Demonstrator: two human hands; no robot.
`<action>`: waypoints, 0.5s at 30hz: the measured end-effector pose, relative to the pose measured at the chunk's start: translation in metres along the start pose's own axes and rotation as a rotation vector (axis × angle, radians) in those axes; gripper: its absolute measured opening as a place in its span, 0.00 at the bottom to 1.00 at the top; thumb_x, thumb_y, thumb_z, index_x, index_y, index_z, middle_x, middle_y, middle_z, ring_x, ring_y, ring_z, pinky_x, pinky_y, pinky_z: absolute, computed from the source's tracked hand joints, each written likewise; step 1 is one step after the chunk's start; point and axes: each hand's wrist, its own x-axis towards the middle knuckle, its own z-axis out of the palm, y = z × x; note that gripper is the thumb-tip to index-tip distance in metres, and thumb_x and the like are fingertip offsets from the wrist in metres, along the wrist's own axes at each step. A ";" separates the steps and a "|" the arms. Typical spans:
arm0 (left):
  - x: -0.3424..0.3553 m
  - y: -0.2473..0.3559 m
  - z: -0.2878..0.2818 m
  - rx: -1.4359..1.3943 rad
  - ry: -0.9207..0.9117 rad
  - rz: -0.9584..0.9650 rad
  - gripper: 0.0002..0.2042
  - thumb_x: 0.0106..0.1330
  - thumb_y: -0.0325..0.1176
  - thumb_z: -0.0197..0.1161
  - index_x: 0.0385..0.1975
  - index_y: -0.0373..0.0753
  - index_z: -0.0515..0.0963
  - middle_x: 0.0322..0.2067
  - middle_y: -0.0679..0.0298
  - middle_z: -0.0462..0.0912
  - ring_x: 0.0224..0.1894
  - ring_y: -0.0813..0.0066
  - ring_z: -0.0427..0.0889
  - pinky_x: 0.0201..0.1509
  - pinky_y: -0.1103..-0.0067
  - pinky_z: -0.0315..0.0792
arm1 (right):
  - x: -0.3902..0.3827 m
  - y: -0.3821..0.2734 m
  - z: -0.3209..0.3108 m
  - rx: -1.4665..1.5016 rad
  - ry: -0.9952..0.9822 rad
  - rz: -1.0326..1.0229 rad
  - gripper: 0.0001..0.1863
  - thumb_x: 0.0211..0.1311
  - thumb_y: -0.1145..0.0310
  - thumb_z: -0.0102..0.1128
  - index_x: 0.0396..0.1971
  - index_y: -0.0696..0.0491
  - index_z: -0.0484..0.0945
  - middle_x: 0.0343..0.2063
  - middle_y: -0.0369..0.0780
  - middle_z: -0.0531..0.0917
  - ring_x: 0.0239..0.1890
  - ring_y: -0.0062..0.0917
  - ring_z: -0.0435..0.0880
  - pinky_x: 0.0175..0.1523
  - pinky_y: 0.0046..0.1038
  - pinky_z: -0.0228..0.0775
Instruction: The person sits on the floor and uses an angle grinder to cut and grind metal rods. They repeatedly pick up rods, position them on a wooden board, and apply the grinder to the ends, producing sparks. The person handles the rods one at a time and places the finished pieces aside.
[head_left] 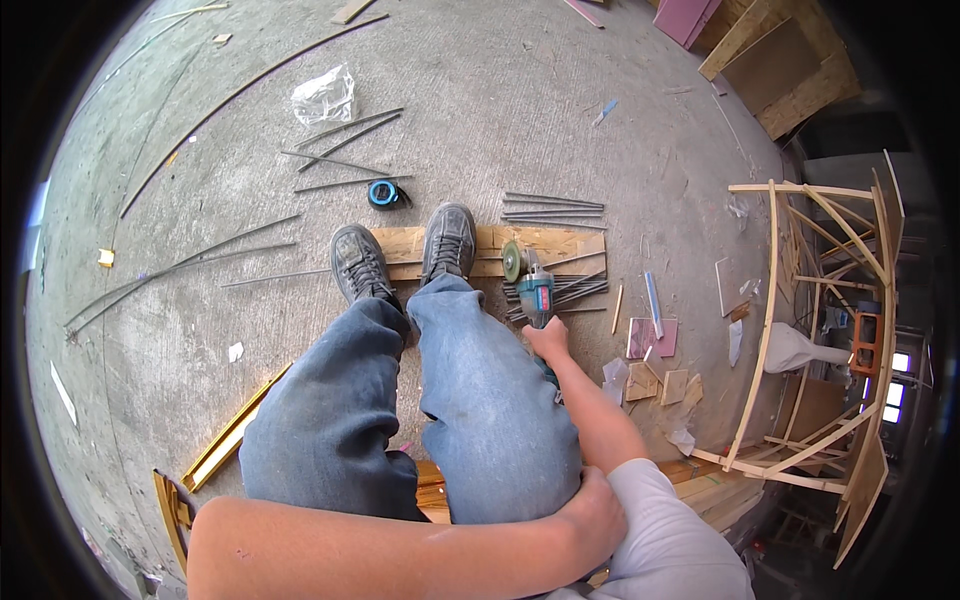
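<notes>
1. Overhead, from the head view, I see my right hand (548,338) wrapped around the body of a teal angle grinder (533,290), grip closed on it; its disc (512,261) sits just over a wooden board (545,246) lying on the concrete floor (520,110).
2. Thin metal rods (572,290) lie across the board just beside the grinder, and more rods (553,209) rest beyond it.
3. My left hand (597,515) is curled over my right knee, holding nothing but the jeans (490,400).
4. My shoes (448,240) rest on the left part of the same board.
5. Beyond the shoes a blue tape measure (383,193) lies on the floor, near a crumpled plastic bag (325,96).
6. A frame of thin wooden strips (800,330) stands to my right.
</notes>
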 end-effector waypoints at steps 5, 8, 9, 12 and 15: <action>0.001 0.000 0.003 -0.080 -0.062 -0.030 0.12 0.63 0.36 0.54 0.34 0.37 0.82 0.33 0.61 0.84 0.37 0.64 0.81 0.40 0.67 0.71 | -0.028 0.004 -0.016 0.182 -0.003 -0.016 0.29 0.39 0.53 0.73 0.36 0.60 0.79 0.36 0.52 0.85 0.42 0.43 0.85 0.49 0.39 0.75; 0.006 -0.001 0.001 -0.115 -0.107 -0.038 0.11 0.61 0.35 0.55 0.33 0.36 0.81 0.32 0.61 0.83 0.37 0.65 0.81 0.39 0.69 0.71 | -0.029 0.034 -0.030 0.279 0.035 -0.014 0.26 0.41 0.55 0.75 0.35 0.59 0.78 0.31 0.47 0.85 0.36 0.38 0.86 0.43 0.37 0.76; 0.010 -0.003 0.001 -0.119 -0.102 -0.019 0.10 0.61 0.35 0.55 0.33 0.36 0.80 0.32 0.61 0.83 0.37 0.65 0.81 0.39 0.69 0.70 | -0.025 0.057 -0.041 0.291 0.066 -0.003 0.25 0.42 0.56 0.75 0.35 0.59 0.78 0.29 0.45 0.85 0.33 0.36 0.86 0.40 0.36 0.77; 0.002 -0.005 0.008 -0.062 -0.100 -0.061 0.11 0.58 0.35 0.57 0.35 0.35 0.79 0.32 0.60 0.83 0.37 0.66 0.82 0.39 0.72 0.71 | -0.054 0.052 -0.059 0.743 -0.217 0.097 0.18 0.46 0.61 0.73 0.32 0.55 0.76 0.24 0.39 0.80 0.23 0.27 0.81 0.28 0.32 0.75; 0.008 -0.004 0.006 -0.066 -0.103 -0.059 0.12 0.61 0.38 0.59 0.37 0.36 0.78 0.32 0.59 0.82 0.38 0.64 0.83 0.39 0.73 0.73 | -0.063 0.092 -0.087 0.861 -0.256 0.188 0.13 0.50 0.64 0.70 0.30 0.54 0.75 0.20 0.37 0.78 0.19 0.25 0.78 0.24 0.31 0.74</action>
